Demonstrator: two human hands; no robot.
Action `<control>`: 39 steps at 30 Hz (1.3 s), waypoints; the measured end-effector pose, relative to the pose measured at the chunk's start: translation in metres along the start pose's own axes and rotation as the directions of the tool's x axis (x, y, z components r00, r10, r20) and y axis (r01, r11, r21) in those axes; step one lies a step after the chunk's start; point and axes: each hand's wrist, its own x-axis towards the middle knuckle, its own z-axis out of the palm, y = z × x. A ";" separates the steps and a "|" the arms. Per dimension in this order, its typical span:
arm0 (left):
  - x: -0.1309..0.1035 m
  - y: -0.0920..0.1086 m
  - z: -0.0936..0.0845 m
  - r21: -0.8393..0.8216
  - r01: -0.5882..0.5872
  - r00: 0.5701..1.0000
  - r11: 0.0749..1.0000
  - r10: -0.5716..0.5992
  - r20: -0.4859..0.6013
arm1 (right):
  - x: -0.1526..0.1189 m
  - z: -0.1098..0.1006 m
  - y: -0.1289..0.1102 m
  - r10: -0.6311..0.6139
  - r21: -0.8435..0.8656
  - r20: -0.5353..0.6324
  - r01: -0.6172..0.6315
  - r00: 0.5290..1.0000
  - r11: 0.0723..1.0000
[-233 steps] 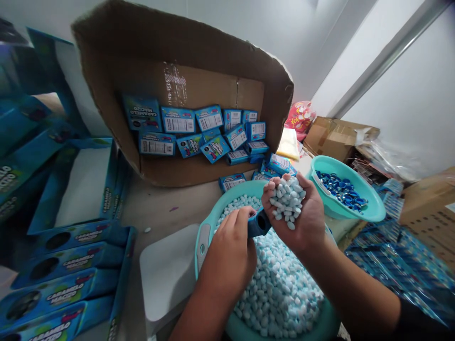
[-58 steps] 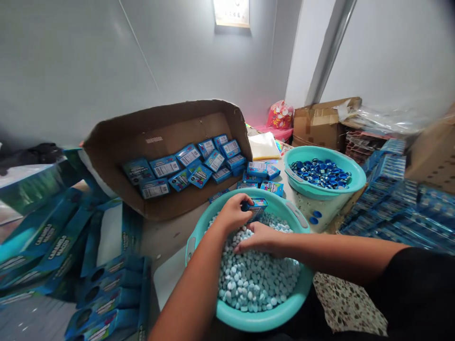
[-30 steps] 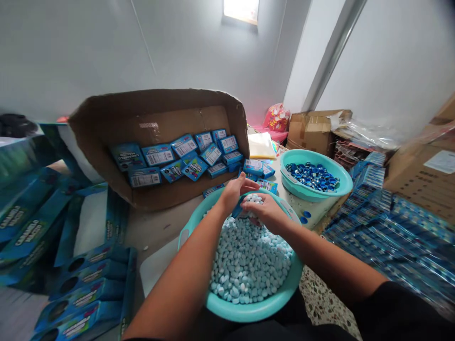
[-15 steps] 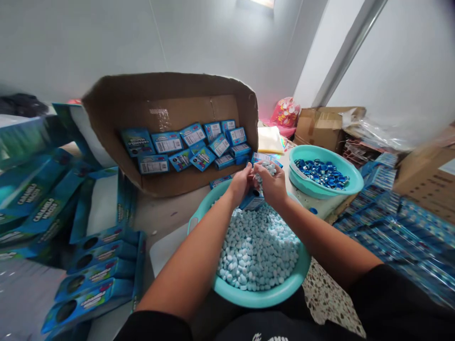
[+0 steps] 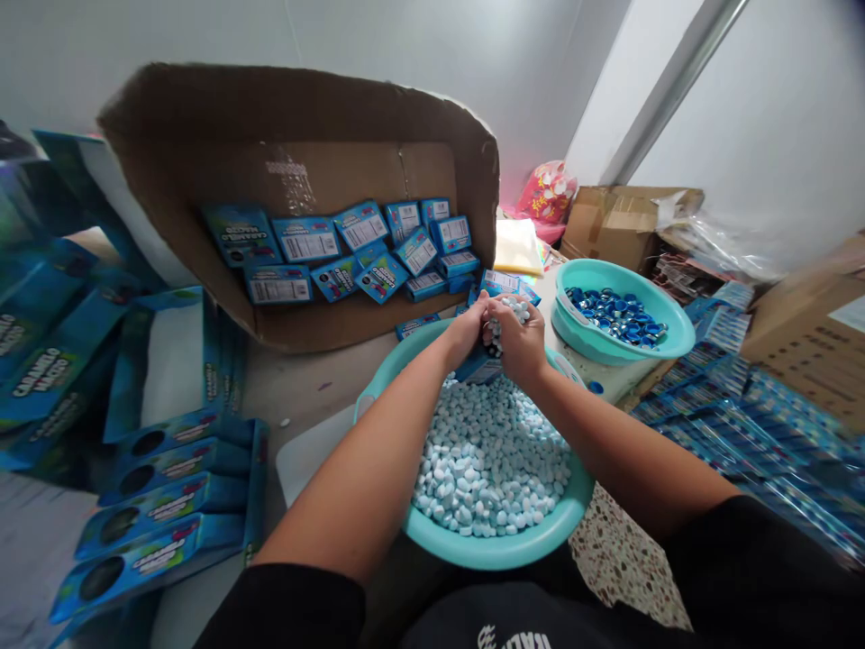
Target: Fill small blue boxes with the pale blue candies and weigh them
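My left hand (image 5: pixel 466 328) and my right hand (image 5: pixel 522 344) meet over the far part of a turquoise tub (image 5: pixel 496 554), thumbs close together. My right hand is closed round a heap of small pale blue-white candies (image 5: pixel 514 309), and more show in the gap between the hands. My left hand's fingers are curled, and what they grip is hidden. Right below the hands is a blue box (image 5: pixel 478 368), partly covered by them. Loose pale candies (image 5: pixel 487 460) fill much of the tub.
A tilted cardboard carton (image 5: pixel 351 167) holds several blue printed boxes (image 5: pixel 307 240). At right stands a second turquoise tub (image 5: pixel 622 353) with shiny blue pieces (image 5: pixel 618 315). Blue boxes with round holes (image 5: pixel 162 500) stand at left. Wrapped blue packs (image 5: pixel 763 451) are stacked at right.
The view has shifted, so the carton appears larger and higher. My hands remain together over the tub, slightly higher in view, with candies still in my right hand.
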 end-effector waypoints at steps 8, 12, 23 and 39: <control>0.000 -0.005 -0.004 0.022 -0.038 0.999 0.999 0.038 -0.022 | 0.000 0.000 0.002 -0.039 0.057 0.028 0.038 0.999 0.998; -0.003 -0.001 -0.003 0.006 -0.021 1.000 1.000 0.021 0.001 | 0.001 0.000 0.001 -0.011 0.031 0.022 0.010 1.000 0.999; -0.004 0.000 -0.005 0.013 0.038 0.999 0.999 -0.039 0.021 | 0.000 -0.004 -0.003 0.038 0.089 0.104 -0.047 0.994 0.995; -0.007 0.003 -0.008 0.153 -0.035 0.998 0.988 0.028 0.048 | 0.007 -0.001 0.003 -0.001 0.318 0.148 -0.046 0.989 0.947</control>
